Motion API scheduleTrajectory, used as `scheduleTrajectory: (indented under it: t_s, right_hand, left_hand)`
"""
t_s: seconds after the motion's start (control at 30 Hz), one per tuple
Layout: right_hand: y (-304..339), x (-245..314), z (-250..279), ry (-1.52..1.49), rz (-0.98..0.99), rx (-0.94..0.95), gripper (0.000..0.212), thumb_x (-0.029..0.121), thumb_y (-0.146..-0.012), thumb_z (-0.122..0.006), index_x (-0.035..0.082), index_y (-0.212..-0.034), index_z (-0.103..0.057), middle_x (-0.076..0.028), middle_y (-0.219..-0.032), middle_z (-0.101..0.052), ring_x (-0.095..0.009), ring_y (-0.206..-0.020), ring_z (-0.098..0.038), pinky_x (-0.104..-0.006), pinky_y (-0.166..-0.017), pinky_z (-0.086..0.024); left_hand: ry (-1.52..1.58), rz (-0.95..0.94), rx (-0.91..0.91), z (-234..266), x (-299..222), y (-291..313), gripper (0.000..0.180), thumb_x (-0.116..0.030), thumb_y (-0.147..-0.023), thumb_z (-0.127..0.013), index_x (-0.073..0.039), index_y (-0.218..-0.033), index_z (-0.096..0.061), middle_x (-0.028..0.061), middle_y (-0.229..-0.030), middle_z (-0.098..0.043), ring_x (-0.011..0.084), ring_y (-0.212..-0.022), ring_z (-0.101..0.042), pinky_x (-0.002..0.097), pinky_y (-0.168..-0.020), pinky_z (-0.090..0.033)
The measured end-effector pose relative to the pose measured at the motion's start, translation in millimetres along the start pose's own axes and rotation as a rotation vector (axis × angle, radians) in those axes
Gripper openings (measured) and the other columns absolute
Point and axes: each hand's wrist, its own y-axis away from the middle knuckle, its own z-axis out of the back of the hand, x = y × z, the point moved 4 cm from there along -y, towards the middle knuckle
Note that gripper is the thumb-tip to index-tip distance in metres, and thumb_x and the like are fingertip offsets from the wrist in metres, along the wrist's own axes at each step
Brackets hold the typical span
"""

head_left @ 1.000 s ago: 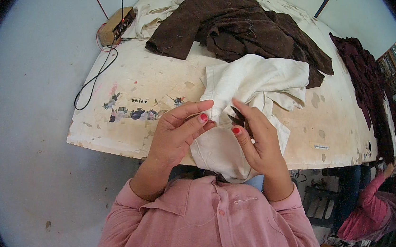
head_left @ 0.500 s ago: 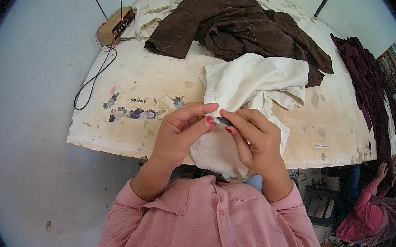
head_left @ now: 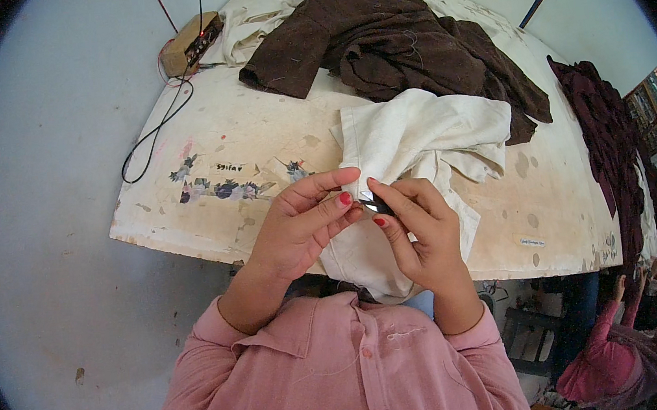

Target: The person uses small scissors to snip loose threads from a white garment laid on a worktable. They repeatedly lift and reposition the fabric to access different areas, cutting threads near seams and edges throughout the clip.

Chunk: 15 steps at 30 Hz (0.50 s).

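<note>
The left hand (head_left: 295, 222) is pinching the white garment (head_left: 409, 134) between the thumb and the fingers below it, the forefinger reaching out above. The right hand (head_left: 426, 231) is gripping small dark snips (head_left: 380, 202) between thumb and fingers, their tips meeting the cloth just beside the left thumb. The garment is lying across the middle of the near edge of the table (head_left: 496, 216) and drooping over it. Behind it, a dark brown garment (head_left: 408, 47) is spreading toward the far edge, while a box (head_left: 190, 44) is sitting by the left edge.
</note>
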Motion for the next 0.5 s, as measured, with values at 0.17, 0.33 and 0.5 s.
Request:
scheduleTrajectory:
  t_s: [0.17,0.33,0.5]
  right_hand:
    - [-1.5,3.8,1.2,0.048,0.002,0.03,0.036,0.002,-0.082,-0.067,0.004,-0.117,-0.066,-0.01,-0.093,-0.06,-0.017,-0.068,-0.059,-0.0246,-0.057,-0.046]
    - [-1.5,2.1,2.1,0.012,-0.024,0.022,0.037,0.004,-0.08,-0.067,0.007,-0.117,-0.066,-0.011,-0.095,-0.063,-0.02,-0.067,-0.064,-0.028,-0.055,-0.049]
    - [-0.9,1.1,1.9,-0.031,-0.029,0.038,0.038,0.004,-0.08,-0.067,0.008,-0.118,-0.066,-0.01,-0.095,-0.063,-0.021,-0.068,-0.064,-0.0284,-0.056,-0.049]
  left_hand:
    - [-0.004,-0.013,0.006,1.2,0.9,-0.3,0.033,0.001,-0.094,-0.055,0.002,-0.127,-0.055,0.0123,-0.115,-0.062,0.0177,-0.101,-0.064,0.0311,-0.094,-0.052]
    - [-0.005,-0.02,0.025,-2.3,-0.5,-0.6,0.033,0.001,-0.094,-0.055,0.002,-0.127,-0.055,0.0122,-0.116,-0.062,0.0175,-0.102,-0.063,0.0315,-0.095,-0.051]
    - [-0.051,-0.03,-0.001,-0.1,2.0,-0.9,0.032,0.002,-0.093,-0.055,0.002,-0.126,-0.056,0.0121,-0.118,-0.062,0.0171,-0.103,-0.062,0.0309,-0.095,-0.051]
